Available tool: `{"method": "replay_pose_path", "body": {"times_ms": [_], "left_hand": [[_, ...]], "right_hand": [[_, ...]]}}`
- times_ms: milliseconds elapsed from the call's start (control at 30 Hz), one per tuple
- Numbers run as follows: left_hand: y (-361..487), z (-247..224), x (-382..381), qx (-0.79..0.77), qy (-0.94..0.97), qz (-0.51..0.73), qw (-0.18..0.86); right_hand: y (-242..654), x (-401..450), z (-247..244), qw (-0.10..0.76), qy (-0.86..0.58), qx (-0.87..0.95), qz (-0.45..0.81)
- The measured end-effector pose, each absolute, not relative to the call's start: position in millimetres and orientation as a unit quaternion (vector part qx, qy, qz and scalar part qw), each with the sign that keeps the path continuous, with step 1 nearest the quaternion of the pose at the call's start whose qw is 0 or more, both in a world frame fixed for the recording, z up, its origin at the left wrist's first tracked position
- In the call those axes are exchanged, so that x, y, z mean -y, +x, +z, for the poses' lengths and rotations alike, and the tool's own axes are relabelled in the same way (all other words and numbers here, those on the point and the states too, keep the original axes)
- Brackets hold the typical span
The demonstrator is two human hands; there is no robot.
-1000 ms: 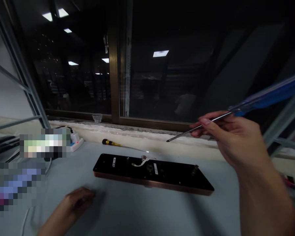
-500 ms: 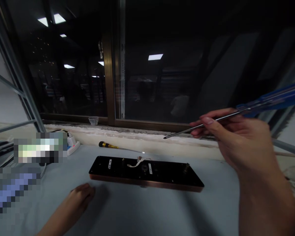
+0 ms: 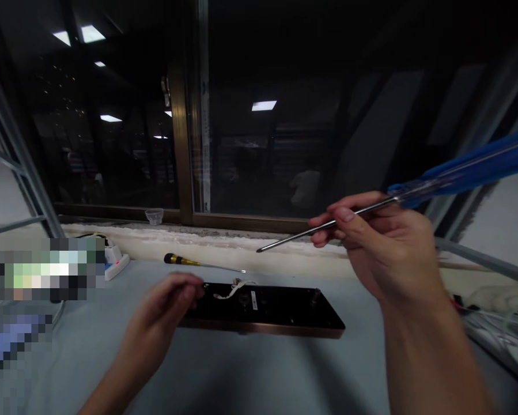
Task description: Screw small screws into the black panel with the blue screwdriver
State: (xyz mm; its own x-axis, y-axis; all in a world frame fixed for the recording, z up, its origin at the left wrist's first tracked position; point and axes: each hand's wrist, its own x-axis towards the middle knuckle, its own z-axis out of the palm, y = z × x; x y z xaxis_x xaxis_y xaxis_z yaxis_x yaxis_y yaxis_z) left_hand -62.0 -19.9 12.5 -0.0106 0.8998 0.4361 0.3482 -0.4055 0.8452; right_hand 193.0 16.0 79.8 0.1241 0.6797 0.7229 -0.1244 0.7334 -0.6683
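Observation:
My right hand (image 3: pixel 384 248) is closed around the shank of a screwdriver (image 3: pixel 466 173) with a blue handle. Its metal tip points left, in the air above the table. On the table lies a long black panel (image 3: pixel 280 311) with a copper-coloured edge, a white label, metal posts and a pale ribbon cable (image 3: pixel 230 291). My left hand (image 3: pixel 163 308) is over the panel's left end and hides part of it. Its fingers are curled, thumb and fingertips close together beside a post; what they hold, if anything, is hidden.
Behind the panel lies a second screwdriver (image 3: pixel 183 260) with a yellow and black handle. A clear plastic cup (image 3: pixel 154 216) stands on the window sill. To the left is a white power strip (image 3: pixel 117 265), and cables (image 3: pixel 501 340) lie at the right edge.
My left hand has risen from the table in front and moved right, over the panel's left end. My right hand still holds the blue screwdriver and appears further left in view.

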Motion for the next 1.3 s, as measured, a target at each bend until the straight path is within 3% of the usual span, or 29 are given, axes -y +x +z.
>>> {"method": "replay_pose_path", "body": {"times_ms": [133, 300, 833, 1300], "left_hand": [[-26, 69, 1, -0.319, 0.532, 0.712, 0.33], [0, 99, -8, -0.178, 0.478, 0.777, 0.369], [-1, 75, -20, -0.236, 0.599, 0.693, 0.325], [3, 77, -23, -0.217, 0.567, 0.697, 0.383]], "right_hand": [[187, -9, 83, 0.722, -0.212, 0.589, 0.296], [189, 2, 92, 0.789, -0.216, 0.515, 0.256], [176, 8, 95, 0.802, -0.186, 0.525, 0.215], [175, 6, 91, 0.787, -0.213, 0.544, 0.201]]}}
